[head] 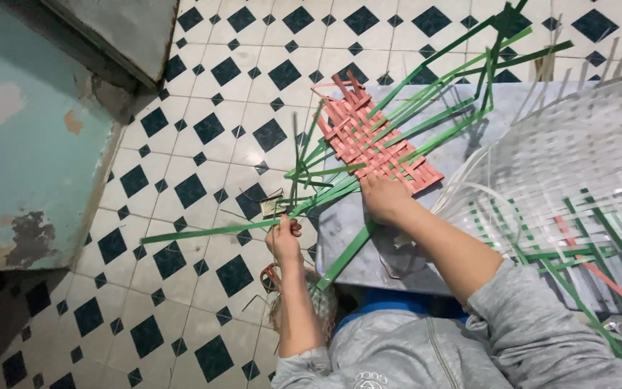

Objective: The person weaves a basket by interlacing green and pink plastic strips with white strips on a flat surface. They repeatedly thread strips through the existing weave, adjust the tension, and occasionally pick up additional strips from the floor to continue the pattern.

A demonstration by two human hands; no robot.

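A woven mat of pink strips [368, 137] crossed by long green strips lies on a grey board [358, 238]. My right hand [383, 198] presses flat on the mat's near edge, fingers spread over the weave. My left hand [284, 238] is closed around a green strip [210, 229] that runs out to the left over the floor. More green strips [455, 86] fan out from the mat toward the upper right.
The floor [203, 130] is white tile with black diamonds. A teal wall [30, 144] with peeling paint stands at left. A large clear and white woven piece [570, 158] with green and red strips lies at right. Small metal scraps [273, 205] sit by my left hand.
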